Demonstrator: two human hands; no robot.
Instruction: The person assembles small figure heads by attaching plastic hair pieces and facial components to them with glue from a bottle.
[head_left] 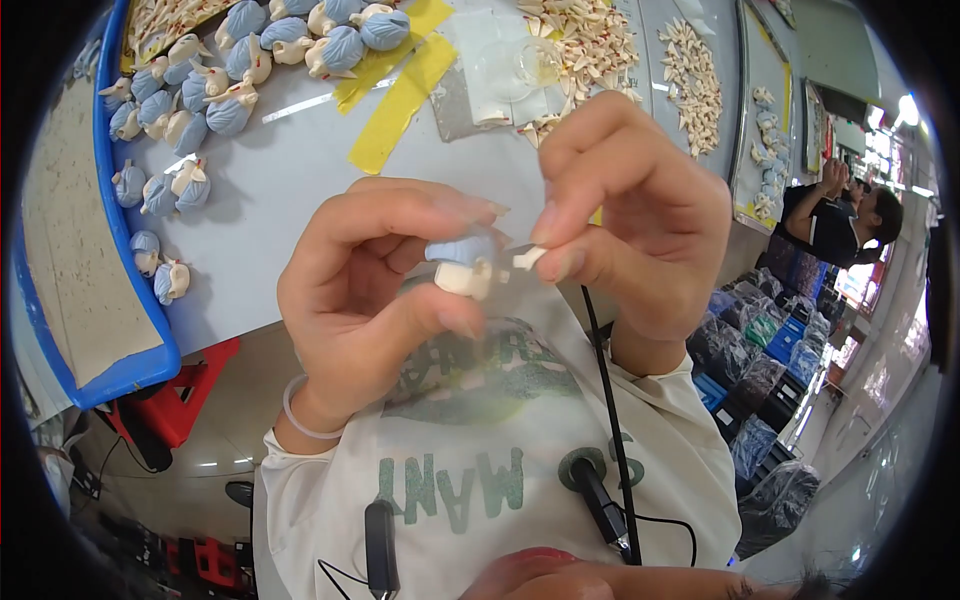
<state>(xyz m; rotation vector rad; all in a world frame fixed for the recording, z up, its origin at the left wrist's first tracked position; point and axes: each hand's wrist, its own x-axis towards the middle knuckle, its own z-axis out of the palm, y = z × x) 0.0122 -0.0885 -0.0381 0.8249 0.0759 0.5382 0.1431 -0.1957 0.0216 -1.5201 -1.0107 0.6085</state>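
Note:
My left hand [345,265] is closed around a small blue and cream figurine [461,250], gripping it between thumb and fingers above my lap. The figurine's blue part faces up and its cream part rests by the thumb. My right hand [650,205] pinches a tiny cream piece [529,258] between thumb and forefinger. This piece is close to the figurine's right side; blur hides whether the two touch. Similar blue and cream figurines [228,112] sit in a group on the table at the far left.
Heaps of small pointed cream pieces [600,55] lie at the back, with another pile [692,85] further right. Yellow tape strips [402,105] cross the white table [290,150]. A blue-rimmed tray [135,383] borders its left side. A black cable [605,380] hangs before me. Another person [835,225] sits far right.

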